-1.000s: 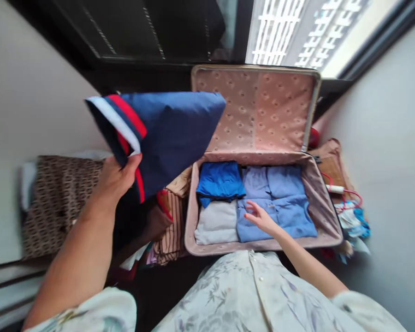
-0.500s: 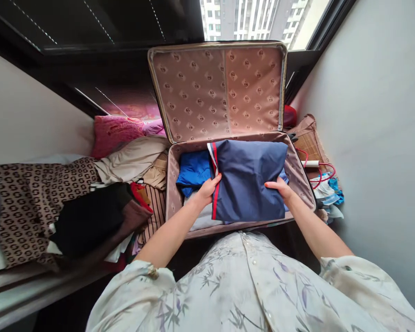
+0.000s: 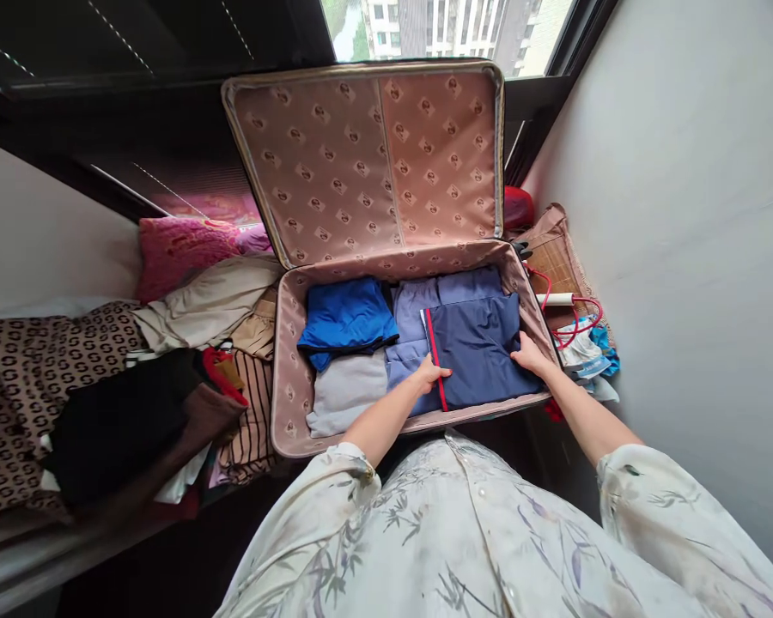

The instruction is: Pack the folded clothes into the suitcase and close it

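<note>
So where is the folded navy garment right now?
Head view: the navy garment lies in the suitcase, right side, on light-blue clothes, between both hands.

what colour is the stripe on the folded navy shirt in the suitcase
Red, running along the left edge of the folded navy shirt in the suitcase; head view.

One open suitcase [image 3: 289, 343], four folded garments inside.
Counted: one navy garment [image 3: 477, 348], one bright blue [image 3: 348, 313], one grey [image 3: 348, 390], one periwinkle [image 3: 425, 296]; two hands.

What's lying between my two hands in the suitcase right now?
In the head view, the folded navy garment with a red stripe spans from the left hand to the right hand; both press its edges.
</note>
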Demonstrator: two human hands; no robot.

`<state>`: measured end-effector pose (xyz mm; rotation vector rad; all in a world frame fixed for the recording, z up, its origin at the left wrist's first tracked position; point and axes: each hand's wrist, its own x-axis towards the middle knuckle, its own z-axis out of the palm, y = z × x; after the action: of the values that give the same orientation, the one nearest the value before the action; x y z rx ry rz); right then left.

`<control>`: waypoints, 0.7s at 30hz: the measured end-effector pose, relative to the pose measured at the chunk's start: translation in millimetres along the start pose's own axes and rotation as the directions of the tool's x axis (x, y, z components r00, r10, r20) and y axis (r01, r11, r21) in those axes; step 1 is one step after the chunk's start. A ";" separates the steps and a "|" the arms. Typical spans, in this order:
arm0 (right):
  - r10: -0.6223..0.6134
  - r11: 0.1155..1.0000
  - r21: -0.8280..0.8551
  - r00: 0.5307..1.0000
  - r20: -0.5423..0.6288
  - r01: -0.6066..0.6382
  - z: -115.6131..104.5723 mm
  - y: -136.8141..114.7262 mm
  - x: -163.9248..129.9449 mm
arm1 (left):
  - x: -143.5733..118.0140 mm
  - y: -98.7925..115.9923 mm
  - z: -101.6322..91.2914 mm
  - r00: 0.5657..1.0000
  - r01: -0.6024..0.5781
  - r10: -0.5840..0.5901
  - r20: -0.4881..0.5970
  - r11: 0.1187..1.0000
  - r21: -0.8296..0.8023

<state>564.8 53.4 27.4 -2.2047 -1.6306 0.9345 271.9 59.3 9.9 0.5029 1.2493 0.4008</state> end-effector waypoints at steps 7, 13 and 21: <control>0.040 0.991 -0.124 0.999 -0.016 -0.042 5.4 6.7 9.7 | 16.5 -15.5 17.8 0.984 -0.144 0.155 -0.086 0.982 0.122; -0.111 0.892 -0.449 0.989 -0.099 0.055 5.5 -29.0 -23.4 | 0.6 -13.9 10.8 0.916 -0.230 0.343 -0.208 0.874 0.428; -0.424 0.763 -0.518 0.904 0.053 0.388 4.6 -58.1 4.0 | -14.9 -8.8 19.7 0.760 -0.480 0.509 0.404 0.021 0.877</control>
<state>518.2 76.4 54.0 -1.9834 -2.4163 0.3101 286.9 41.1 21.3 2.1565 1.1792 0.1284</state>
